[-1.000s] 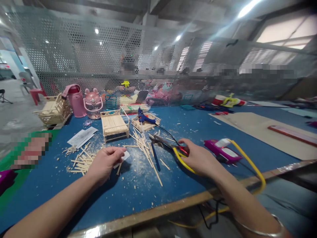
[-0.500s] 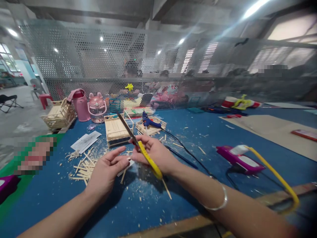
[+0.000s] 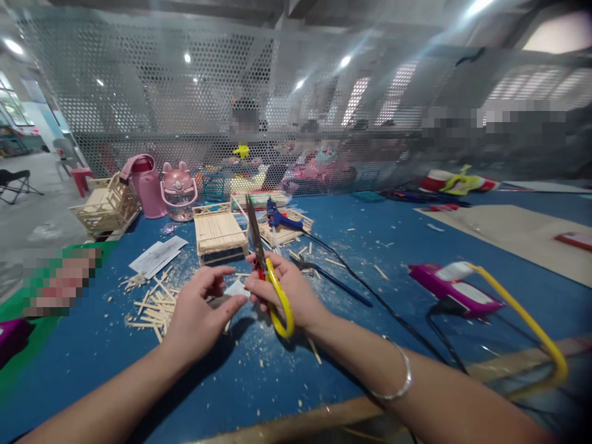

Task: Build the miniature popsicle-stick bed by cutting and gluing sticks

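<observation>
My right hand [image 3: 289,293] grips scissors with yellow handles [image 3: 271,277], blades pointing up and away. My left hand [image 3: 198,311] pinches a small white paper piece [image 3: 237,290] just left of the scissors, above the blue table [image 3: 259,370]. The two hands nearly touch. Loose wooden sticks [image 3: 152,305] lie scattered left of my left hand. A small stick-built bed [image 3: 218,233] stands behind the hands.
A blue glue gun [image 3: 277,219] rests on a stick frame, its black cord running right. A purple device [image 3: 456,293] with a yellow cable [image 3: 527,320] lies at right. Pink containers [image 3: 161,188], a stick basket [image 3: 106,209] and white papers [image 3: 157,254] sit at left. Mesh fence behind.
My right hand took the scissors from the table at right, carried them left to my left hand, and has tilted the blades more upright. My left hand raised the paper piece.
</observation>
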Demonstrator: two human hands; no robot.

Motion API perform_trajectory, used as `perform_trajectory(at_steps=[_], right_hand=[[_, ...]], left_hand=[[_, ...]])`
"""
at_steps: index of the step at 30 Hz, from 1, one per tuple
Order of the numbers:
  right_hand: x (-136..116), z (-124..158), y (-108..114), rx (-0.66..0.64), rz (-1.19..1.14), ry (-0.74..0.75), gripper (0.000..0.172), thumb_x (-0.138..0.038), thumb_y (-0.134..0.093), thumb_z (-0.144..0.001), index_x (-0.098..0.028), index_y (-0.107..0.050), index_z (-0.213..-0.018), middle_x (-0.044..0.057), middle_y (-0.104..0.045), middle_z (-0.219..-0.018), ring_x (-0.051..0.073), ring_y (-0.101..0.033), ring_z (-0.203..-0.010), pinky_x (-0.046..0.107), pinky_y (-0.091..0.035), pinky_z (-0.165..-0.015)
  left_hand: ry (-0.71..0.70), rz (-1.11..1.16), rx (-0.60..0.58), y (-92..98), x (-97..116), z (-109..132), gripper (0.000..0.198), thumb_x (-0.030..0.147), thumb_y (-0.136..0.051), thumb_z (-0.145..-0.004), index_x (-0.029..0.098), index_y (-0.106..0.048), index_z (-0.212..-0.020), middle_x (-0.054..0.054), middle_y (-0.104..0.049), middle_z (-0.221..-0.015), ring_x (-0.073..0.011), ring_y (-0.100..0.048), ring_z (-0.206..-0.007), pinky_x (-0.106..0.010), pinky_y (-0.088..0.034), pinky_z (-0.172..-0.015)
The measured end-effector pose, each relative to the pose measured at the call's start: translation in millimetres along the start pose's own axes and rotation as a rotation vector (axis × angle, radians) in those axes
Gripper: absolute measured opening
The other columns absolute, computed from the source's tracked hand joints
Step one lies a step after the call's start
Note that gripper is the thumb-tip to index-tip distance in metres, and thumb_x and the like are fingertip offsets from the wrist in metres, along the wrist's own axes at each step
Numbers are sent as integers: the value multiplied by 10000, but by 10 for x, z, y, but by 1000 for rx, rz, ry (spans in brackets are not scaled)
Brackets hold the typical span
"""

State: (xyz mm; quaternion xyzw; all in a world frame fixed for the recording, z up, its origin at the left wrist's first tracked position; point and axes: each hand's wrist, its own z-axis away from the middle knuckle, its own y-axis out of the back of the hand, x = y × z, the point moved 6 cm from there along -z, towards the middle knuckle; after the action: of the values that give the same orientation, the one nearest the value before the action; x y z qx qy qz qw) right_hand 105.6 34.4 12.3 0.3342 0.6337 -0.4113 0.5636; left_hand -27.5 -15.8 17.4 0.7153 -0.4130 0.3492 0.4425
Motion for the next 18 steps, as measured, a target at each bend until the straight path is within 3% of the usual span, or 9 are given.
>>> perform_trajectory(at_steps=[4, 9, 12, 18], right_hand=[[-30, -44, 95, 22, 52, 36, 413, -260, -727, -590, -213, -506, -936, -90, -522, -580, 39, -438, -377, 164, -347, -332], [-42, -49, 98, -16, 89, 36, 478, -253, -755, -560, -190, -507, -964, -91, -540, -571, 30, -418, -374, 162, -333, -350], [-42, -27, 58, -42, 88, 25, 496, -265, -768, -549, -185, -504, -962, -91, -540, -566, 30, -420, -384, 163, -334, -368], [-15, 35, -47, -99, 70, 13, 485, -368, -757, -576, -202, -484, -942, -84, -528, -598, 37, -426, -406, 174, -331, -376]], left_hand=[[59, 25, -10, 17, -87, -42, 222, 249, -631, -719, 178, -651, -928, 45, -497, -578, -98, -463, -528, -223, -404, -549], [74, 29, -52, -31, -78, -26, 191, 255, -657, -705, 216, -721, -881, -43, -706, -753, -175, -621, -683, -308, -478, -672], [-28, -37, -48, -39, 9, -10, 147, 253, -647, -728, 264, -736, -844, -58, -732, -881, -212, -651, -798, -352, -479, -760], [-273, -104, -65, -37, 195, 22, 116, 251, -628, -755, 274, -736, -791, -38, -721, -730, -185, -614, -685, -307, -449, -674]])
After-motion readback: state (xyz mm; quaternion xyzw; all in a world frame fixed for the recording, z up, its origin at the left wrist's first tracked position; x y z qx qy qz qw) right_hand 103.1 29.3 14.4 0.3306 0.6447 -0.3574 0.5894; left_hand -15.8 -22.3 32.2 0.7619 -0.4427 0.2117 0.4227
